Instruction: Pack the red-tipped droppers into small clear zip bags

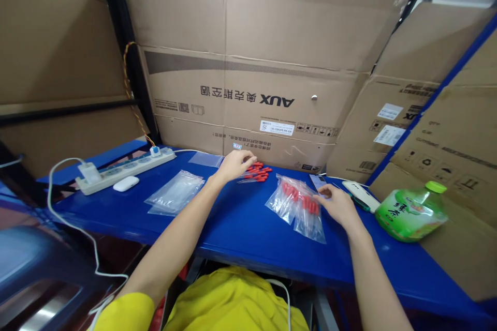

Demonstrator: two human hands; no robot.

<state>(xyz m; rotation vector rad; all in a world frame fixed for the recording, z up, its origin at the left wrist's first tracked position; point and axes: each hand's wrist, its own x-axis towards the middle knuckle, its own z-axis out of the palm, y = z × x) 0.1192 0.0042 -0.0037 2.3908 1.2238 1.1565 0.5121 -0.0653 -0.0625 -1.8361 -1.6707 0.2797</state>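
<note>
My left hand [236,163] is over a pile of small red pieces [259,171] at the back middle of the blue table. Its fingers are drawn together at the pile's left edge, and what lies between the fingertips is hidden. On the right, my right hand [338,206] has its thumb and finger apart, with the fingertips at the upper right edge of a clear plastic bag [309,223]. This bag and an overlapping second bag [282,210] lie flat, with red pieces inside. Flat clear bags [176,192] are stacked left of my left forearm.
A white power strip [128,166] with a plugged-in charger and a white earbud case [126,183] lie at the left. A green-labelled bottle [411,212], a white phone-like object [361,195] and a grey flat object [317,181] are at the right. Cardboard [248,26] walls the table's back.
</note>
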